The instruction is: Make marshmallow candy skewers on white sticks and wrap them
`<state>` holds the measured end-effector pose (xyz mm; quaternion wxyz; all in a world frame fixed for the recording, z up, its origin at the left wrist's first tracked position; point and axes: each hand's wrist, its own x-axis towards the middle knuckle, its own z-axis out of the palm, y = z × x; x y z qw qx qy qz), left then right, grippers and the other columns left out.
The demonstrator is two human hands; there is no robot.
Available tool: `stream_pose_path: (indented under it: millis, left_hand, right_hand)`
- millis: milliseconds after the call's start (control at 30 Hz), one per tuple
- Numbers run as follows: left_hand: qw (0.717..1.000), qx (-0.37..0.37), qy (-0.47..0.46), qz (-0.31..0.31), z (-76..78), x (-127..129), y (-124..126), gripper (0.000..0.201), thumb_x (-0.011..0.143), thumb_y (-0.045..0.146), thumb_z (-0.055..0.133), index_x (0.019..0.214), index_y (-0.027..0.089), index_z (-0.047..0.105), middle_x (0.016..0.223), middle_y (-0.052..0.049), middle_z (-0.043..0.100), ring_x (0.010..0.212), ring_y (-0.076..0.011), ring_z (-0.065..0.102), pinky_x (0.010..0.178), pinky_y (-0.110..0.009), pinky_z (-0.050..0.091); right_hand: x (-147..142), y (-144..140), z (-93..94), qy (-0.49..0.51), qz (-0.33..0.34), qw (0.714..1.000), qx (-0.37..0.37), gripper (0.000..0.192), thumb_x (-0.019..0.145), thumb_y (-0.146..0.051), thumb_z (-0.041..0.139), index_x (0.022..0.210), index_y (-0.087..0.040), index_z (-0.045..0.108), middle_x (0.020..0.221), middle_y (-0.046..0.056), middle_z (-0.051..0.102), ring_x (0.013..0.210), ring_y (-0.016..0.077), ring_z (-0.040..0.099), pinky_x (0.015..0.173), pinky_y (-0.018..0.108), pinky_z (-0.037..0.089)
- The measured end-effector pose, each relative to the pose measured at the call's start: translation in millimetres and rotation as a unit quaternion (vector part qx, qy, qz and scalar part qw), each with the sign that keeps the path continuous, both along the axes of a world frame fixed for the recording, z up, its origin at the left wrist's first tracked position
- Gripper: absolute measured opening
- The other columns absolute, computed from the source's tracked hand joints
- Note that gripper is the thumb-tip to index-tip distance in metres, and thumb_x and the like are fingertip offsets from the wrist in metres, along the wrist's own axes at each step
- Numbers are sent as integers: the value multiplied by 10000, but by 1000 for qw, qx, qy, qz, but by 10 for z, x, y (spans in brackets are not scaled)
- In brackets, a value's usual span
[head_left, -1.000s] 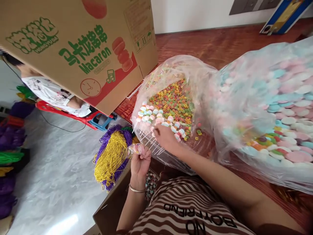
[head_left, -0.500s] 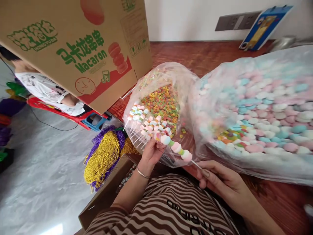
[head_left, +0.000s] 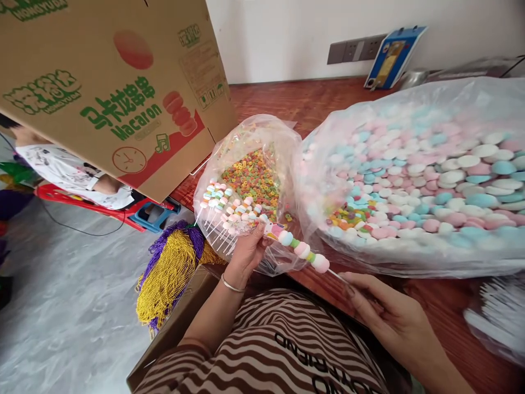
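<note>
right hand (head_left: 388,312): thumb and forefinger pinched together on the bare end of a thin white stick (head_left: 337,276), the other fingers curled. the stick belongs to a skewer of round pastel sweets (head_left: 302,249), pink-and-white and blue-and-white pieces alternating with small green ones; it slants between the two hands, above the near edge of the desk. left hand (head_left: 249,249): fingers closed on a clear, colour-printed plastic wrapper (head_left: 241,227) at the skewer's far end; whether they also grip the sweets cannot be told. a silver-coloured bangle (head_left: 232,285) circles the left wrist. just beyond the left hand, similar sweets on white sticks (head_left: 217,197) lie in rows on a translucent plastic bag (head_left: 258,123) with small yellow, orange and green rings (head_left: 250,180). to its right, a larger translucent bag (head_left: 369,260) contains pink, blue and white discs. both bags rest on a red-brown wooden desk (head_left: 311,106). outermost: a printed brown cardboard carton (head_left: 135,109) at upper left, gold and purple bead strands (head_left: 164,290) below it, and a blue box (head_left: 396,57) near the wall.
</note>
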<state>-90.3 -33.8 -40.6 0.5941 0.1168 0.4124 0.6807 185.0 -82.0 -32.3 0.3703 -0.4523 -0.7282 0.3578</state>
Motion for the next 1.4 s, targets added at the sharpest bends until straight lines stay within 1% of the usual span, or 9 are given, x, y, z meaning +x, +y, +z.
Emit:
stream_pose_path:
  millis: [133, 233, 600, 700, 900, 1100, 1167, 1267, 1400]
  left_hand:
    - [1000, -16, 13, -6, -5, 55, 11, 478, 491, 329, 1009, 717, 133, 637, 620, 47, 559, 536, -48, 450, 459, -178, 323]
    - [999, -28, 36, -12, -20, 77, 3, 508, 449, 355, 1018, 714, 140, 642, 604, 50, 562, 533, -59, 467, 460, -188, 320]
    - [994, -12, 87, -58, 38, 123, 30, 497, 421, 369, 1011, 658, 154, 631, 557, 68, 537, 484, -48, 428, 455, -207, 327]
    - [992, -13, 102, -77, 84, 157, 41, 528, 410, 417, 1011, 660, 137, 640, 571, 51, 560, 490, -52, 444, 453, -208, 330]
    - [984, -19, 139, -107, 197, 194, 58, 475, 488, 369, 999, 747, 135, 676, 615, 46, 588, 494, -49, 450, 449, -192, 315]
    - [982, -19, 124, -138, 191, 189, 92, 413, 563, 331, 971, 843, 132, 741, 672, 17, 638, 560, -77, 533, 514, -206, 404]
    - [983, 28, 113, -140, 185, 208, 111, 324, 607, 276, 943, 824, 147, 739, 832, -30, 714, 737, -135, 650, 688, -256, 518]
    - [983, 81, 41, -158, 198, 271, 131, 215, 661, 143, 868, 790, 171, 697, 1035, -53, 729, 965, -197, 694, 927, -344, 540]
    - [975, 95, -114, -167, 255, 426, 141, 114, 817, 169, 766, 869, 187, 666, 774, 14, 581, 701, -106, 598, 788, -290, 552]
  right_hand:
    - [-6, -31, 7, -15, -19, 997, 77, 176, 942, -246, 606, 1081, -287, 706, 893, 36, 782, 700, 198, 745, 580, 263, 581]
    - [-20, -45, 27, -18, -43, 996, 78, 97, 943, -254, 610, 989, -268, 695, 834, 22, 747, 661, 175, 707, 533, 236, 533]
    - [-55, -111, 23, 54, 10, 987, -148, 377, 1012, -441, 513, 771, -209, 687, 614, -11, 609, 545, 140, 565, 493, 221, 456]
    - [-114, -128, -6, 66, -19, 992, -108, 290, 988, -388, 569, 794, -208, 687, 674, -6, 644, 578, 137, 593, 518, 213, 476]
    - [-228, -143, -132, 47, -101, 989, 99, 92, 942, -174, 630, 867, -224, 651, 701, -34, 634, 559, 99, 546, 544, 197, 446]
    - [-294, -134, -206, 49, -105, 983, 139, 116, 940, -127, 624, 888, -231, 617, 697, -48, 601, 548, 89, 517, 533, 204, 417]
    - [-304, -139, -221, 52, -98, 986, 125, 121, 943, -139, 616, 865, -231, 611, 674, -56, 586, 540, 88, 514, 533, 205, 413]
    - [-321, -155, -248, 70, -90, 990, 77, 128, 953, -182, 609, 833, -226, 617, 674, -49, 602, 552, 91, 527, 541, 209, 416]
    - [-363, -162, -275, 145, -85, 982, -84, 165, 977, -330, 610, 894, -204, 678, 687, -17, 610, 584, 116, 538, 557, 235, 427]
